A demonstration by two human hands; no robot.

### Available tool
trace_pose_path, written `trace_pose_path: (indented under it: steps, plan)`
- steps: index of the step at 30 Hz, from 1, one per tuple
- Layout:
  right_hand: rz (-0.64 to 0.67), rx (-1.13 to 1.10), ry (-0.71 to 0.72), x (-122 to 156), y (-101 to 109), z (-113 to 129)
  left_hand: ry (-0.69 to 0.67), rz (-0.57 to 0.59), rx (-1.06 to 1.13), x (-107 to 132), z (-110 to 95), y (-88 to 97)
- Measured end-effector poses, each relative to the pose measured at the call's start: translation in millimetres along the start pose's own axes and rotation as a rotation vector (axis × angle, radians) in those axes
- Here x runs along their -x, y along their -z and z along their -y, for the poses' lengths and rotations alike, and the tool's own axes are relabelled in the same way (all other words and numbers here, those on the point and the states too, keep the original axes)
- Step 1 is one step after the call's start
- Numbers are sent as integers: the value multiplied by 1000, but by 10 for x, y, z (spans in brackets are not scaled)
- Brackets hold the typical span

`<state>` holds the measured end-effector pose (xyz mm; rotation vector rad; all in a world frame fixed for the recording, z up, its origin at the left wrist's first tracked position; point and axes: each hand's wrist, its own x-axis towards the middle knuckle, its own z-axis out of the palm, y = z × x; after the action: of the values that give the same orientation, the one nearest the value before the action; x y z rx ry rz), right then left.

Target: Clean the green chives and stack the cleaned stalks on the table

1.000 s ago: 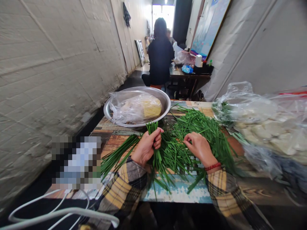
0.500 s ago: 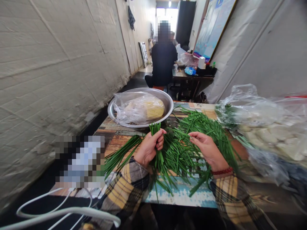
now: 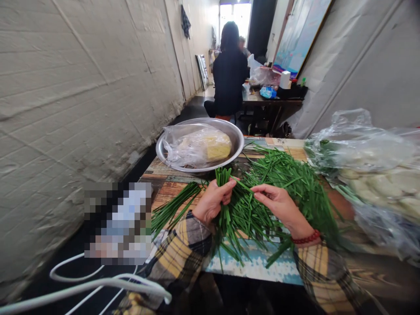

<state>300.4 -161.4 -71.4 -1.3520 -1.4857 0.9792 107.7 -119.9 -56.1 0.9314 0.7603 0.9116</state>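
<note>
My left hand (image 3: pixel 212 202) is closed round an upright bunch of garlic chives (image 3: pixel 223 176), their cut ends poking up above the thumb and the leaves hanging below. To its right, my right hand (image 3: pixel 278 204) pinches one chive blade (image 3: pixel 243 183) between thumb and forefinger, its other end close to my left thumb. A loose heap of chives (image 3: pixel 288 175) spreads behind and beside my right hand. Left of my left hand lies a separate, neater bundle of chives (image 3: pixel 179 204), its blades side by side.
Behind the chives stands a metal basin (image 3: pixel 241 146) with a plastic-bagged yellowish block (image 3: pixel 217 145) in it. Clear bags of pale pieces (image 3: pixel 383 188) sit at right. White cables (image 3: pixel 98 291) loop at lower left. Farther off, a person (image 3: pixel 229 81) sits at another table (image 3: pixel 259 101).
My right hand has come left, towards the bunch, with a chive blade in its fingers. My left hand still grips its bunch. The whole view has shifted slightly.
</note>
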Motion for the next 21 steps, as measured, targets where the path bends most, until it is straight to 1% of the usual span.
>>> trace_pose_path:
  steps: [3,6,9,11,14,16,19,21]
  plan:
    - [44,-19,-29,3,6,20,-12,-20,14,-20,5,13]
    - [91,-48,-65,2,50,0,-52,-80,48,-43,-6,41]
    - [106,-48,-84,4,111,-34,-88,-134,81,-61,-31,71]
    - [115,-52,-94,6,154,-46,-110,-149,99,-68,-49,85]
    - [143,-27,-95,3,229,-52,-120,-140,141,-69,-79,95]
    - [84,36,-85,-10,293,-72,-107,-131,179,-67,-102,97]
    - [-126,156,-85,-42,413,-157,-79,-128,247,-59,-140,93]
    - [-219,254,-86,-62,487,-239,-60,-122,276,-47,-163,85]
